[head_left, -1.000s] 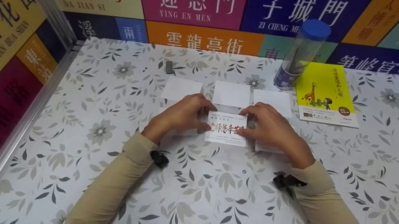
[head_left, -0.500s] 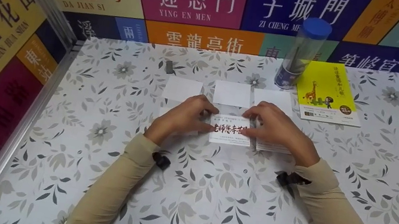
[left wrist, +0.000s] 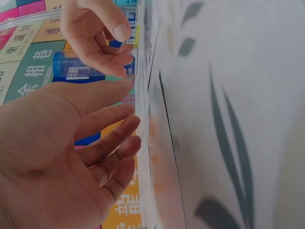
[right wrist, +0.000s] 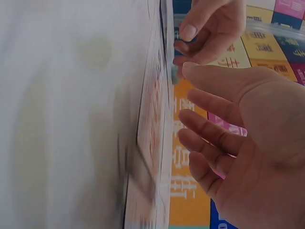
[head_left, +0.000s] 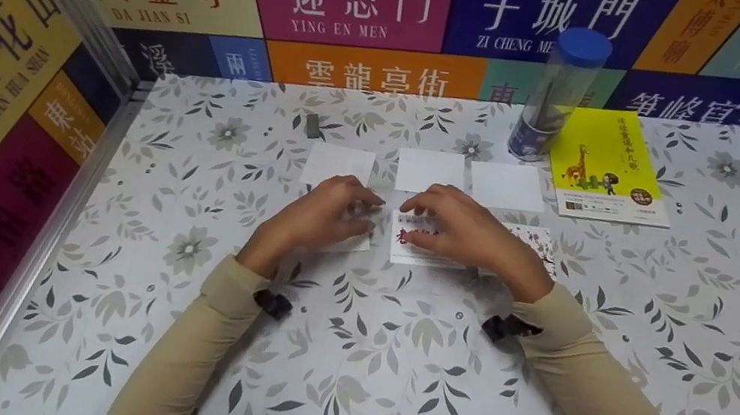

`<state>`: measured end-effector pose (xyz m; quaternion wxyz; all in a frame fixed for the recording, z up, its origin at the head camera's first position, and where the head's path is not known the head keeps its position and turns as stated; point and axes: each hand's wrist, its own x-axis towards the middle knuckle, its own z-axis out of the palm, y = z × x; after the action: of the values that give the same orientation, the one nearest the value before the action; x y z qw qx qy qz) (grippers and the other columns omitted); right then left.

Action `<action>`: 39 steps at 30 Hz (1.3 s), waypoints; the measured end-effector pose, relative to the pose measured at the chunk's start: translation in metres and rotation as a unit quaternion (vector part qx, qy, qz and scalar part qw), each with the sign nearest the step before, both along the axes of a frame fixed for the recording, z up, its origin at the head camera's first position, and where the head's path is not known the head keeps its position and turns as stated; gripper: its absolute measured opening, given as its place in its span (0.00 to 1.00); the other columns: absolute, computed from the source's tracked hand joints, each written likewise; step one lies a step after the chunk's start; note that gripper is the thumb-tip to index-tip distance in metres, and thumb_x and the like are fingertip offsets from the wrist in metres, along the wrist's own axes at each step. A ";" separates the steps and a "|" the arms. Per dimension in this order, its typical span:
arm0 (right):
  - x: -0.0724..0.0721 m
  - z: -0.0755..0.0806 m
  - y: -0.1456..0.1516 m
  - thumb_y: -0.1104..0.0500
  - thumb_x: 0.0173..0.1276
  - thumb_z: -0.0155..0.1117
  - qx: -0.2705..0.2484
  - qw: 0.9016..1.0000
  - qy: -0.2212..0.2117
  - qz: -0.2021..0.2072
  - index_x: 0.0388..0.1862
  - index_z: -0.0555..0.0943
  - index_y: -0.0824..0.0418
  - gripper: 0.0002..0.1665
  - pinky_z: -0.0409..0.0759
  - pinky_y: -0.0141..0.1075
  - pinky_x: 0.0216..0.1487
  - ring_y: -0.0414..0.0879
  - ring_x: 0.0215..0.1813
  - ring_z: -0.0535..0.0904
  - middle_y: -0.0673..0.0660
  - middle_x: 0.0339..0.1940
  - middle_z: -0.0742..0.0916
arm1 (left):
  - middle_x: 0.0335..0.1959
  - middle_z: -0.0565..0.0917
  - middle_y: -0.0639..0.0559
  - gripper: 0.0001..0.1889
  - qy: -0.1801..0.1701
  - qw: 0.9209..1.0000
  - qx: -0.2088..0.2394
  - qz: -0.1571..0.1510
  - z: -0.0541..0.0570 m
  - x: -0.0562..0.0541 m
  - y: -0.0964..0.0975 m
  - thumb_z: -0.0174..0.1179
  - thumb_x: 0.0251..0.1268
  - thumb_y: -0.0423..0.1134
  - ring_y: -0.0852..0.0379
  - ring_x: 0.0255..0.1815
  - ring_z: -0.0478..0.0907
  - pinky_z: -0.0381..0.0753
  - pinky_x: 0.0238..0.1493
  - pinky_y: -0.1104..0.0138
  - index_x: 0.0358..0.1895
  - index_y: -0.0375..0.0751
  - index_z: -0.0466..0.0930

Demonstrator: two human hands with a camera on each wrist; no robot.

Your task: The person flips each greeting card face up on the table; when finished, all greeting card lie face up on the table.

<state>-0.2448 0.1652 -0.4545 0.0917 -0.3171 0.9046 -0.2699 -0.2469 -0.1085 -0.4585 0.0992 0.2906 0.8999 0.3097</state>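
Observation:
My right hand (head_left: pixel 464 232) hovers over a white printed card (head_left: pixel 400 252) with red Chinese lettering in the head view and hides most of it. To its right, another card (head_left: pixel 540 242) with a floral print shows partly from behind the wrist. My left hand (head_left: pixel 316 217) is over a third card (head_left: pixel 359 244), mostly covered. In the left wrist view, the left hand (left wrist: pixel 71 148) has loosely bent fingers with nothing between them, just above the tabletop. The right wrist view shows my right hand (right wrist: pixel 257 138) the same way, its fingers relaxed near the cards.
Behind the hands lies a row of blank white cards: left (head_left: pixel 340 163), middle (head_left: pixel 430 172) and right (head_left: pixel 508 186). A small grey block (head_left: pixel 313 126) sits behind them. A clear tube (head_left: pixel 556 96) with a blue cap stands beside a yellow booklet (head_left: pixel 606 162).
Both hands have shifted left. The left hand has come away from the lettered card, and the right hand now covers more of it. The floral card at the right has come into sight.

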 end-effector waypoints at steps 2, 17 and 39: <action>0.000 -0.002 -0.014 0.49 0.73 0.76 0.003 1.000 0.004 0.013 0.66 0.86 0.57 0.26 0.79 0.51 0.64 0.55 0.59 0.81 0.58 0.57 0.88 | 0.55 0.87 0.41 0.19 -0.001 1.000 -0.002 0.005 -0.001 0.001 -0.010 0.66 0.77 0.35 0.44 0.55 0.83 0.83 0.61 0.54 0.66 0.37 0.86; -0.006 0.000 -0.069 0.50 0.73 0.75 0.028 0.998 -0.004 0.060 0.73 0.81 0.57 0.33 0.62 0.57 0.85 0.58 0.84 0.67 0.58 0.81 0.77 | 0.62 0.85 0.37 0.24 -0.015 1.000 -0.003 0.019 -0.002 0.001 -0.067 0.69 0.75 0.37 0.39 0.64 0.81 0.79 0.71 0.47 0.71 0.35 0.82; -0.002 -0.006 -0.078 0.50 0.67 0.79 0.035 0.998 -0.039 0.042 0.77 0.78 0.55 0.40 0.61 0.61 0.82 0.58 0.81 0.67 0.58 0.75 0.79 | 0.67 0.77 0.44 0.45 -0.057 0.997 -0.039 0.031 -0.002 0.006 -0.072 0.87 0.53 0.46 0.44 0.69 0.71 0.74 0.74 0.50 0.77 0.52 0.77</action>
<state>-0.2465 0.0869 -0.4605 0.1498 -0.3409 0.8949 -0.2460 -0.2408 -0.1807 -0.4603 0.1516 0.2400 0.9130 0.2929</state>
